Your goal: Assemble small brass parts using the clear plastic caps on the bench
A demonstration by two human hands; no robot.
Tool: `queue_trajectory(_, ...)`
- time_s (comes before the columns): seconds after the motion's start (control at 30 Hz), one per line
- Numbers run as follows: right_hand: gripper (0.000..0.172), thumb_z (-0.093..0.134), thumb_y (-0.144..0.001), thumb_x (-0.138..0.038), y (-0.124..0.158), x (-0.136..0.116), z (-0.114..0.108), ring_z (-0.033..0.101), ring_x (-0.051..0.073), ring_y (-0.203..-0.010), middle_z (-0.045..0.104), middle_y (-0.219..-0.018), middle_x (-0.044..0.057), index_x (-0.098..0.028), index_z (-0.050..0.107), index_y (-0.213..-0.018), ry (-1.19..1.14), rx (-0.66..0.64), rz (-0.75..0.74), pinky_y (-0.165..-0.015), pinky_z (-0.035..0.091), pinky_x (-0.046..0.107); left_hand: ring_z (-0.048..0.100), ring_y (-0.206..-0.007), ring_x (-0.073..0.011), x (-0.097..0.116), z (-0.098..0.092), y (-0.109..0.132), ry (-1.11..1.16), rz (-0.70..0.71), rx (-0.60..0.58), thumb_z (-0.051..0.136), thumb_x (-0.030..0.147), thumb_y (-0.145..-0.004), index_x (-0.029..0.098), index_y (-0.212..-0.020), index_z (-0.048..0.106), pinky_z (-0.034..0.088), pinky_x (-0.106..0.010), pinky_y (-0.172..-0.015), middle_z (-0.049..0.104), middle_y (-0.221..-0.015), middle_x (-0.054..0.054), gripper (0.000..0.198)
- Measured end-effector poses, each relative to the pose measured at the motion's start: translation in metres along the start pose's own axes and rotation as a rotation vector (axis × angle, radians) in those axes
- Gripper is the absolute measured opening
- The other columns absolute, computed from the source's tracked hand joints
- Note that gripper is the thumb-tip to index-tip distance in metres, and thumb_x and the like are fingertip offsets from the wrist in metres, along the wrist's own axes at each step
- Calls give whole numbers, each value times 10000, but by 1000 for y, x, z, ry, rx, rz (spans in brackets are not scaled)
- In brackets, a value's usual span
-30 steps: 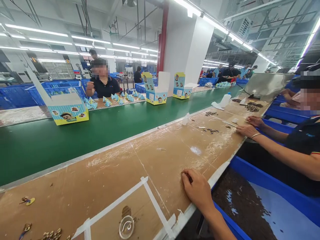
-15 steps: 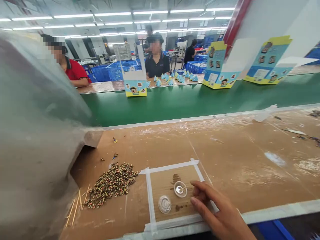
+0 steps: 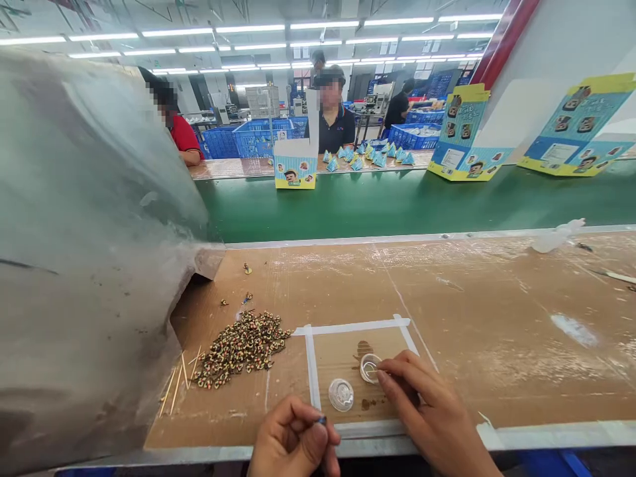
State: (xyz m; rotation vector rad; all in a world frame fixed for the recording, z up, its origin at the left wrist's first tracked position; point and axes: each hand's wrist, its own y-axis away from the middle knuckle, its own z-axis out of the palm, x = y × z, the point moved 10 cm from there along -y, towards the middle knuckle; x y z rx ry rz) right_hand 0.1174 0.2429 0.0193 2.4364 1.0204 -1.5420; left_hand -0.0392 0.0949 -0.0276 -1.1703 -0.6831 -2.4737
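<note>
At the near edge of the table, my left hand (image 3: 293, 440) pinches a small dark piece with some blue (image 3: 322, 420) between thumb and fingertips; its exact kind is too small to make out. My right hand (image 3: 430, 401) closes thumb and forefinger on the end of a toothpick (image 3: 373, 371). The toothpick's other end lies inside a small clear plastic cup (image 3: 363, 376). Beside that cup is a round clear lid (image 3: 341, 395). Both sit within a rectangle of white tape (image 3: 312, 371). Left of it lies a heap of tiny painted pieces (image 3: 238, 351).
Loose toothpicks (image 3: 175, 391) lie left of the heap. A large grey sheet-like cover (image 3: 89, 265) blocks the left side. Beyond the table runs a green conveyor belt (image 3: 372, 205) with printed display boxes (image 3: 295, 173). Co-workers (image 3: 334, 129) sit across it.
My left hand has come into view from below, holding the small piece. My right hand has closed on the toothpick at the cup. The view has shifted slightly left.
</note>
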Motion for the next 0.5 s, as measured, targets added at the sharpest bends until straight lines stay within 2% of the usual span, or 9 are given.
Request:
queue_trajectory(0.1,192,598,-1075,-376,2,1,-2,641,202,-736,655,-867,30,-260,748,-1048,17,12,-4,-684,513,304,722,-505,-104,-3,7,-1,47,0,-41,987,411,-720,154,-803,716,525,-175,-529,811,-717,-19,382)
queue_trajectory(0.23,192,623,-1047,-406,9,2,-6,704,216,-782,722,-895,36,-282,764,-1009,39,5,-26,-701,558,285,777,-619,-151,-9,8,2,88,1,-63,964,392,-766,163,-825,705,568,-226,-601,828,-764,-31,351)
queue_trajectory(0.33,258,631,-1014,-514,20,12,-25,720,237,-771,758,-878,39,-288,743,-960,76,196,144,-683,577,292,818,-755,-203,-11,14,2,117,22,-104,944,385,-799,175,-824,654,600,-275,-685,851,-821,-56,359)
queue_trajectory(0.4,305,607,-1018,-560,33,13,-30,660,220,-626,683,-691,8,-286,694,-917,-27,327,292,-581,549,291,825,-828,-215,-12,20,3,112,43,-142,919,392,-833,184,-839,622,608,-305,-760,867,-881,-85,363)
queue_trajectory(0.5,291,533,-1079,-519,45,-7,-8,525,183,-465,534,-531,-49,-295,604,-907,-420,347,344,-447,460,266,828,-891,-225,-19,29,5,82,35,-197,886,414,-870,191,-868,593,601,-352,-869,874,-979,-126,368)
